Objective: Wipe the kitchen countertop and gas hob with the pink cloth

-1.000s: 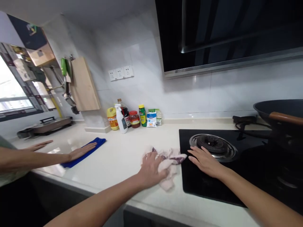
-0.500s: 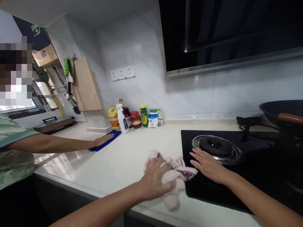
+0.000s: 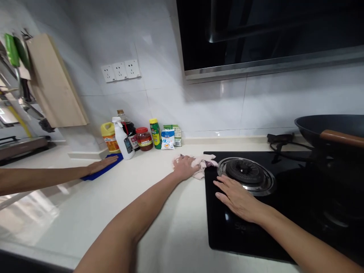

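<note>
My left hand [image 3: 184,167] presses down on a crumpled pink and purple cloth [image 3: 203,163], its fingers gathered round the bunched fabric. The cloth lies on the white countertop [image 3: 173,216], and one end overlaps the left edge of the black glass gas stove [image 3: 227,227]. Flat and spread, my right hand [image 3: 237,197] is over the stove, just in front of the round burner [image 3: 246,172], with nothing held. Its fingertips reach close to the burner's metal ring.
Another person's hand [image 3: 104,165] rests on a blue cloth [image 3: 98,174] at the left. Along the wall stand a spray bottle [image 3: 124,140], a red-lidded jar [image 3: 144,140], a green bottle [image 3: 155,134] and a blue-white packet [image 3: 167,140]. A wok [image 3: 309,132] sits at the right, under the range hood [image 3: 261,38].
My left hand has pushed the cloth away from me across the counter, towards the wall. My right hand stays spread over the stove. The view has turned right.
</note>
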Available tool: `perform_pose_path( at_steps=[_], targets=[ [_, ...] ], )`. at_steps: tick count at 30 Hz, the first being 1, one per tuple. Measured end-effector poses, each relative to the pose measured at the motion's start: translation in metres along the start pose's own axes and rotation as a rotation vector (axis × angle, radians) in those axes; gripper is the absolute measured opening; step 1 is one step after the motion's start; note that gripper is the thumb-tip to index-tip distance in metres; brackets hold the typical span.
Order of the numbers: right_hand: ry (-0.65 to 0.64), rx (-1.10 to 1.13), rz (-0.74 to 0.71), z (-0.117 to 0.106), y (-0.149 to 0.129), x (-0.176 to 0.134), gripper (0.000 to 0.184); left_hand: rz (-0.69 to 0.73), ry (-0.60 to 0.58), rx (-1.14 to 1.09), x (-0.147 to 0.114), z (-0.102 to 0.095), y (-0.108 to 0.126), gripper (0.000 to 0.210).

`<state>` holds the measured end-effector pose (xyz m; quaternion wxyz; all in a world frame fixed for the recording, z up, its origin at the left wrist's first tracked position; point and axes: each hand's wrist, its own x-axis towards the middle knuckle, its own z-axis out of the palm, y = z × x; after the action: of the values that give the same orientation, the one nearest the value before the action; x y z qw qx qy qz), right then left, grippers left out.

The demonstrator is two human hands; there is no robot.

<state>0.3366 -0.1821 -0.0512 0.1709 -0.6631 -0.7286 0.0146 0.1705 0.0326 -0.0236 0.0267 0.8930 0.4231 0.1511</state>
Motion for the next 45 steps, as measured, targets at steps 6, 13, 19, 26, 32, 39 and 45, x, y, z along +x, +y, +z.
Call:
perform_pose_path(
  at_steps=[6, 13, 19, 26, 32, 39, 45],
  targets=[
    [-0.064, 0.022, 0.041, -0.008, -0.005, 0.0, 0.063, -0.141, 0.005, 0.036, 0.029, -0.003, -0.038, 0.069],
    [-0.039, 0.038, 0.026, -0.004, -0.001, 0.0, 0.065, -0.278, 0.038, 0.121, -0.007, -0.03, -0.101, 0.071],
    [-0.023, 0.029, 0.009, 0.002, 0.004, 0.002, 0.064, -0.302, 0.087, 0.185, -0.068, -0.046, -0.121, 0.064],
    [0.0, 0.001, -0.011, 0.009, 0.007, 0.006, 0.063, -0.19, 0.134, 0.216, -0.159, -0.058, -0.11, 0.054],
    [0.032, -0.013, -0.02, 0.016, 0.009, 0.007, 0.062, 0.058, 0.215, 0.156, -0.243, -0.071, -0.091, 0.043],
    [0.062, -0.039, -0.02, 0.021, 0.004, 0.009, 0.059, 0.135, 0.202, 0.133, -0.281, -0.078, -0.082, 0.035],
    [0.006, -0.051, 0.015, 0.012, -0.004, 0.006, 0.061, 0.083, 0.204, 0.163, -0.236, -0.07, -0.086, 0.037]
  ],
)
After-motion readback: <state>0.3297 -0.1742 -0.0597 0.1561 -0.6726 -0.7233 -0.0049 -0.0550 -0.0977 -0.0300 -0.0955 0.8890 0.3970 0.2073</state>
